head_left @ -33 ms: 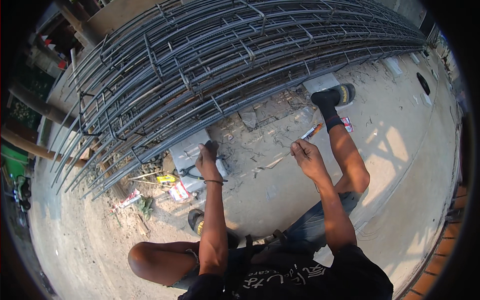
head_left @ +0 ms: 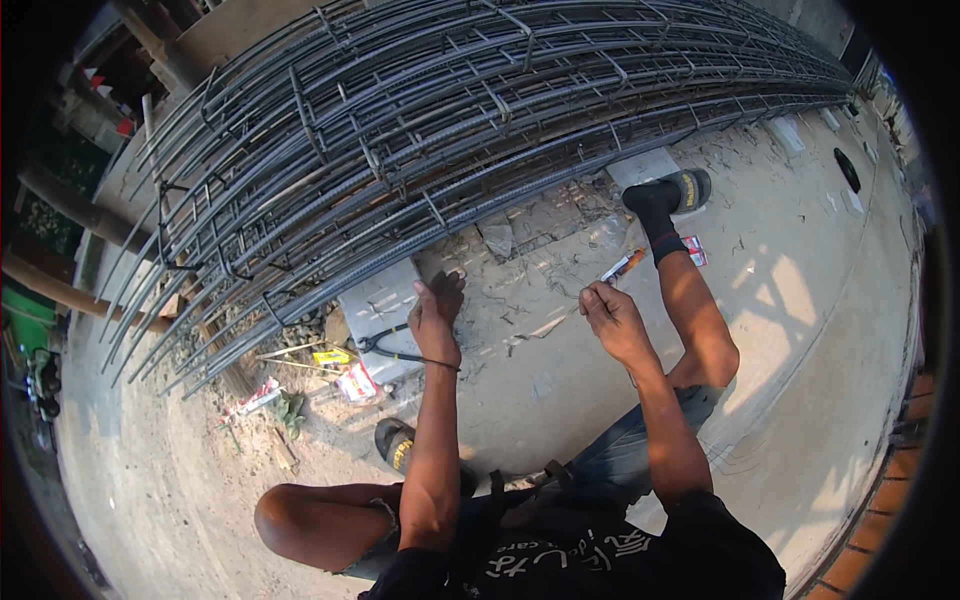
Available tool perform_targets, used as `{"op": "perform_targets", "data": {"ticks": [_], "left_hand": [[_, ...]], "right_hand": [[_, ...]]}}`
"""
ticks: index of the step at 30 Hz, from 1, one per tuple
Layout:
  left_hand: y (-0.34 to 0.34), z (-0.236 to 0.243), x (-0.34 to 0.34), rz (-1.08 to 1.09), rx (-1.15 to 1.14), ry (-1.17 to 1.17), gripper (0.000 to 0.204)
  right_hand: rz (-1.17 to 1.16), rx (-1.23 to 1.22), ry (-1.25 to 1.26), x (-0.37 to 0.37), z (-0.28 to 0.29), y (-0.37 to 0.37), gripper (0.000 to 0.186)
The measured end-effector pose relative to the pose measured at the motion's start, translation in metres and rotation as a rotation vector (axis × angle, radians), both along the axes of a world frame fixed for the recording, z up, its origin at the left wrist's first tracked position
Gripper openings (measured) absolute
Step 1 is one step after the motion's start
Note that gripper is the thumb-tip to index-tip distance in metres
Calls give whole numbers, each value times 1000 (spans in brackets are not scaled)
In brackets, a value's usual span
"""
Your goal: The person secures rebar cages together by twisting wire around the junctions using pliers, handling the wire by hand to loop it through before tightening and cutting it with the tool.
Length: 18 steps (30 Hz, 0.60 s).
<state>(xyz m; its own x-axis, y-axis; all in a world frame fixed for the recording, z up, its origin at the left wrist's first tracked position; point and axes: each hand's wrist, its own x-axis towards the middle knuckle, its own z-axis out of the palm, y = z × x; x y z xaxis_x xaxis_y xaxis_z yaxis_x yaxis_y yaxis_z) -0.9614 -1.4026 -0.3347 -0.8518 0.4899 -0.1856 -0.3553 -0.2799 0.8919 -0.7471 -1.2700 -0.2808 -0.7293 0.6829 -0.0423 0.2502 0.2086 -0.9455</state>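
Observation:
My left hand (head_left: 438, 310) hovers over a pale slab (head_left: 375, 292) at the foot of the steel bars, its fingers apart and nothing visible in them. Below it on the slab lies a pair of pliers (head_left: 385, 345) with dark handles, partly behind my wrist. To the right, my right hand (head_left: 612, 318) is closed in a pinch in front of my bent leg. A bit of thin wire shows at its fingertips and under the palm; most of the wire is hidden by the fingers.
Long rebar cages (head_left: 450, 140) are stacked across the far side, loose bar ends sticking out left. Wire scraps, a yellow packet (head_left: 331, 358), a red-and-white packet (head_left: 357, 383) and another wrapper (head_left: 693, 250) litter the concrete floor (head_left: 520, 400). My sandalled foot (head_left: 680, 190) is beside the stack.
My left hand has shifted slightly right and its fingers have spread from a closed pose, uncovering more of the pliers. The right hand has barely moved.

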Motion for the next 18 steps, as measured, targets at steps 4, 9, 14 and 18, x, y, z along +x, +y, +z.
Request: {"op": "perform_targets", "data": {"ticks": [4,9,14,18], "left_hand": [[21,58,35,-257,120,-423,63],[23,44,37,-179,127,-320,46],[32,51,51,-36,344,-468,33],[19,48,32,-225,319,-371,29]], "right_hand": [[114,132,-118,6,10,-20,27],[296,440,-415,13,2,-62,22],[307,-151,-78,19,-47,-81,30],[274,-461,-90,19,-33,-79,36]]}}
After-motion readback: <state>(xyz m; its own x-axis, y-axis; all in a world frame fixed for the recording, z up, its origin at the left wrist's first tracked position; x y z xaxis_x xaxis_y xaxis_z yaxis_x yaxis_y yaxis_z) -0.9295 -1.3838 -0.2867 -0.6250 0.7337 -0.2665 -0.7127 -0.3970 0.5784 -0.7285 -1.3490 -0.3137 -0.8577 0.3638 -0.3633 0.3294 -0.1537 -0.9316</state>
